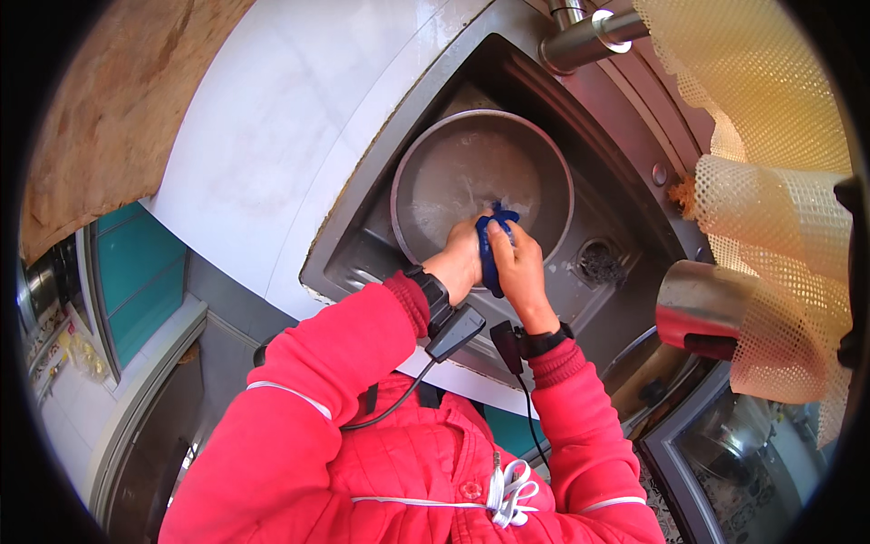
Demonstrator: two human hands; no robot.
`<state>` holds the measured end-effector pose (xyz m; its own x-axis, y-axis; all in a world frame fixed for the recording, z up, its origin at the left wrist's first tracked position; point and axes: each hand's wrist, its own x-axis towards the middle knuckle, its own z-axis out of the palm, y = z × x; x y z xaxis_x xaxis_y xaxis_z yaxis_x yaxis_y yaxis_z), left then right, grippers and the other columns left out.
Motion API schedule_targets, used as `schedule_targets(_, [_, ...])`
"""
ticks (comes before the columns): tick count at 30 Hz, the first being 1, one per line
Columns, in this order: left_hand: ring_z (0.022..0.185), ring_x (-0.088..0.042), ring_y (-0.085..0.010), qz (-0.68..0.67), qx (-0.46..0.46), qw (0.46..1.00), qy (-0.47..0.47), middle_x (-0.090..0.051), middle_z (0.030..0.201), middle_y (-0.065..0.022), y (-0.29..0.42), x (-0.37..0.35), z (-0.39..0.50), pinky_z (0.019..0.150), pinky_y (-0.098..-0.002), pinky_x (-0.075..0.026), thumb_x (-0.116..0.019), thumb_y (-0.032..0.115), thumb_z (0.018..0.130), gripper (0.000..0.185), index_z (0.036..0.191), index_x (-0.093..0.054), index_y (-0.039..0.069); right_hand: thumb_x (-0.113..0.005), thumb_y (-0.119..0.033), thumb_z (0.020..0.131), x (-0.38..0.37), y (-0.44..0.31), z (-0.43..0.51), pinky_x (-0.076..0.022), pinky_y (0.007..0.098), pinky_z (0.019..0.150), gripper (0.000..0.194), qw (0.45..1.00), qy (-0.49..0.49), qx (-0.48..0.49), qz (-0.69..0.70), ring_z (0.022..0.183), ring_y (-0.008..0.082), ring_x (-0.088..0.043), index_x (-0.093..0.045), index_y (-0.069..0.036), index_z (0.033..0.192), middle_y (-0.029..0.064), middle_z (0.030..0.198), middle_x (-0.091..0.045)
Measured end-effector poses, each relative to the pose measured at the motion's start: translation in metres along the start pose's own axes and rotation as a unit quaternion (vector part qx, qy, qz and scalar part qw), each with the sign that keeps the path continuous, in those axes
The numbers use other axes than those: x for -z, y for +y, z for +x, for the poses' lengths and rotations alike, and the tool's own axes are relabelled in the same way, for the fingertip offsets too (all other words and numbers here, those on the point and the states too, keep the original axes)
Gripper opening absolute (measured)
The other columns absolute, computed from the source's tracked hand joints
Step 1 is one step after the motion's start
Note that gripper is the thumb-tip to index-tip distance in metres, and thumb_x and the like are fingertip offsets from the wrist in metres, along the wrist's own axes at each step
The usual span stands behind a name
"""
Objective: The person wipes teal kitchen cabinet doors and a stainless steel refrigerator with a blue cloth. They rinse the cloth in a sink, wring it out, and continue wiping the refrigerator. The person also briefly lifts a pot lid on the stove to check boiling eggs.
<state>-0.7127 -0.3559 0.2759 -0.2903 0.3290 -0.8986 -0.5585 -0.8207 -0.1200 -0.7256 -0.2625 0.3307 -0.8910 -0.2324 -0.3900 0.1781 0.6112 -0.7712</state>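
Bunched between my two hands is a wet blue cloth (491, 255), held over the near part of a round metal basin (401, 204). My left hand (463, 255) grips it from the left, its fingers partly hidden behind the cloth. From the right, my right hand (522, 262) closes around it with the thumb on top. Cloudy water (469, 160) fills the bottom of the basin, and its surface is stirred just beyond the cloth. The basin stands inside a stainless steel sink (367, 255).
A drain (601, 262) holding a dark scourer-like tangle lies right of the basin. The metal faucet (591, 47) reaches over the far right corner. Yellowish mesh matting (761, 204) hangs at right, beside a metal cup (703, 302). White countertop (272, 129) and a wooden board (122, 102) extend left.
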Motion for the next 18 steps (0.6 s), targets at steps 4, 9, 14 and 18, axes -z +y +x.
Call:
schedule_targets(4, [0.068, -0.065, -0.0208, 0.026, -0.026, 0.999, -0.018, -0.066, 0.082, -0.0069, -0.008, 0.004, 0.006, 0.061, -0.0371, -0.054, -0.048, 0.033, 0.095, 0.025, 0.095, -0.060, 0.012, -0.049, -0.034, 0.093, -0.010, 0.023, 0.023, -0.0468, 0.0501, 0.065, 0.034, 0.985, 0.055, 0.016, -0.165, 0.075, 0.0450, -0.060, -0.062, -0.003, 0.087, 0.0258, 0.076, -0.062])
schedule_targets(9, [0.091, -0.065, -0.0210, 0.164, -0.114, 0.978, 0.063, -0.062, 0.102, -0.0097, 0.017, 0.012, -0.013, 0.076, -0.0455, -0.055, -0.053, 0.030, 0.095, 0.024, 0.109, -0.054, 0.010, -0.043, -0.044, 0.095, -0.021, 0.072, 0.050, -0.0468, 0.0537, 0.071, 0.040, 0.972, 0.057, -0.066, -0.217, 0.081, 0.0458, -0.062, -0.059, -0.006, 0.095, 0.0254, 0.080, -0.064])
schedule_targets(14, [0.130, -0.033, -0.0370, 0.203, -0.144, 0.963, 0.103, -0.034, 0.141, -0.0189, 0.052, 0.020, -0.036, 0.094, -0.0611, -0.039, -0.062, 0.013, 0.086, 0.063, 0.140, -0.030, 0.022, -0.065, -0.018, 0.084, -0.048, 0.118, 0.045, -0.0438, 0.0469, 0.092, 0.043, 0.991, 0.001, -0.041, -0.127, 0.109, 0.0402, -0.056, -0.052, -0.008, 0.123, 0.0263, 0.111, -0.061])
schedule_targets(18, [0.128, -0.037, -0.0352, 0.292, -0.198, 0.930, 0.104, -0.037, 0.139, -0.0196, 0.038, 0.023, -0.040, 0.096, -0.0547, -0.039, -0.065, 0.007, 0.080, 0.069, 0.140, -0.032, 0.019, -0.073, -0.013, 0.072, -0.035, 0.125, 0.041, -0.0469, 0.0440, 0.089, 0.054, 0.971, -0.033, -0.102, -0.213, 0.105, 0.0384, -0.059, -0.052, -0.005, 0.121, 0.0236, 0.107, -0.063])
